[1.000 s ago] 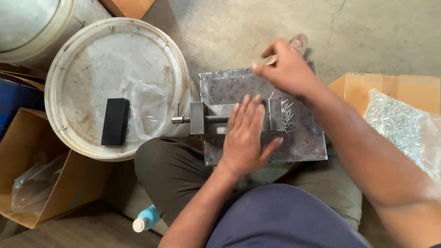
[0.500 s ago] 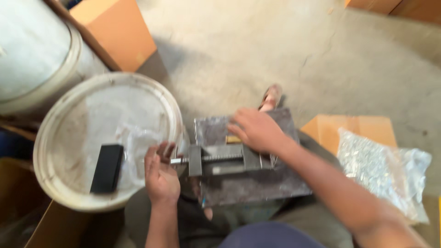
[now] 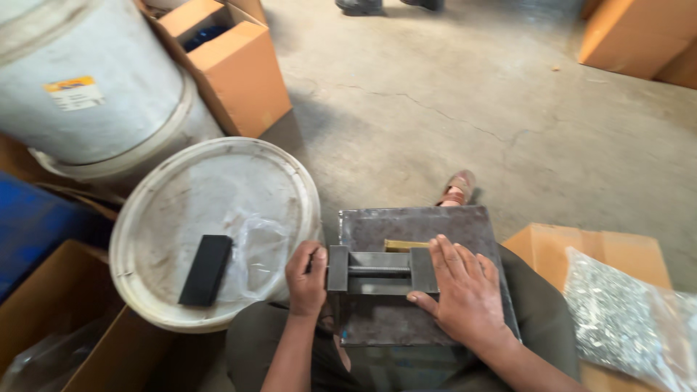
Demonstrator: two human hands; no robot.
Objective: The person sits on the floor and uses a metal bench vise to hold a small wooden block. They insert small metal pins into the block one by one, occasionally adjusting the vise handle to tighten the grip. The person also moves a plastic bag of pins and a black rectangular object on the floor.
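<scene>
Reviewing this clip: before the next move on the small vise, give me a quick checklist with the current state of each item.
1. Left hand gripping the handle end of the vise: ok.
2. Right hand flat on the other end, steadying the vise: ok.
3. Vise fully on the metal plate: ok.
4. Brass-coloured piece seated in the vise: cannot tell; it lies along the far side.
5. Black block on the white bucket lid, away from both hands: ok.
</scene>
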